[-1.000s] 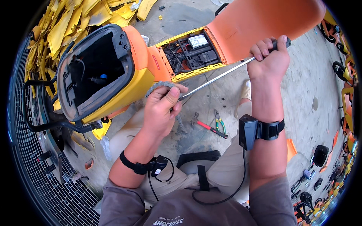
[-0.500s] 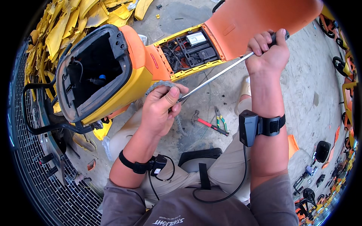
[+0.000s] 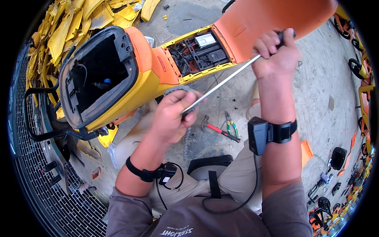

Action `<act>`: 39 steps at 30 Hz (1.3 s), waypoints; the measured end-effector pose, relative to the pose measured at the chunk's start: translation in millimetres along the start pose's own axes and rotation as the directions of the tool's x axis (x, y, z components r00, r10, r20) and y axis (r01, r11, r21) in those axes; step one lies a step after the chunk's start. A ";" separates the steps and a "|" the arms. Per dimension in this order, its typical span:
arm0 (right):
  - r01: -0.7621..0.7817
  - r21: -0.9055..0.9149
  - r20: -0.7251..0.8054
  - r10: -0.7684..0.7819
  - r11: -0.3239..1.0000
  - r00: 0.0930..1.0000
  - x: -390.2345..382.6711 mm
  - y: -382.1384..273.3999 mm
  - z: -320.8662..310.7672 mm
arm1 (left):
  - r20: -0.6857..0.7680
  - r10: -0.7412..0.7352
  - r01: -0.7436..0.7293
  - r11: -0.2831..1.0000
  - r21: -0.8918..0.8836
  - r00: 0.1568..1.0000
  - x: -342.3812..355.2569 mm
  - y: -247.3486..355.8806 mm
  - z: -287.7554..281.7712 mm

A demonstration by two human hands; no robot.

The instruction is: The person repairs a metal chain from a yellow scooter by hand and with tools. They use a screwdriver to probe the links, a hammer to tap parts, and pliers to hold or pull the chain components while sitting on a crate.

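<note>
Grey short-sleeved shirt, khaki trousers, black wrist straps carrying small black cabled devices, bare hands.

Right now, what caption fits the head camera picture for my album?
Right hand grips a long screwdriver by its handle while the left hand steadies its tip beside an opened orange-and-yellow scooter.

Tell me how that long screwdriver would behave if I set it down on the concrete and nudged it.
The screwdriver would probably stay stiff: its metal shaft looks straight between the left hand and right hand. Being round and slim, it would likely roll. It seems fairly light.
</note>
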State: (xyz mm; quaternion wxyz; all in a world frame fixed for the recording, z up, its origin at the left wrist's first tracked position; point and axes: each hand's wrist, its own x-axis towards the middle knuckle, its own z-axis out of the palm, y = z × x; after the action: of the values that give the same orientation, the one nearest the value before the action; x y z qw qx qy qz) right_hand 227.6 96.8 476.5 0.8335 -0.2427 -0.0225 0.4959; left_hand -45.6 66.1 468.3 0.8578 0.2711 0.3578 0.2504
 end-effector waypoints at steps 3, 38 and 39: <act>-0.066 0.060 0.070 0.062 0.996 0.996 3.4 1.1 1.4 | 0.029 0.012 -0.010 0.998 -0.062 0.999 6.8 -5.6 -5.9; 0.032 -0.902 0.255 0.472 0.430 0.844 -87.0 73.2 1.7 | -0.332 0.371 -0.422 0.902 -0.095 0.867 10.8 0.4 4.0; 0.055 -0.901 0.257 0.427 0.430 0.867 -89.4 77.5 1.8 | -0.324 0.369 -0.421 0.900 -0.109 0.871 10.4 -0.6 3.8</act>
State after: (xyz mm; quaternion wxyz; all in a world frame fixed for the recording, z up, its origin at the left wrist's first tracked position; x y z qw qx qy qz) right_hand 118.6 52.8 463.2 0.4894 -0.5197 -0.4420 0.5431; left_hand -36.2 71.1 465.2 0.7453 0.2213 0.3954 0.4891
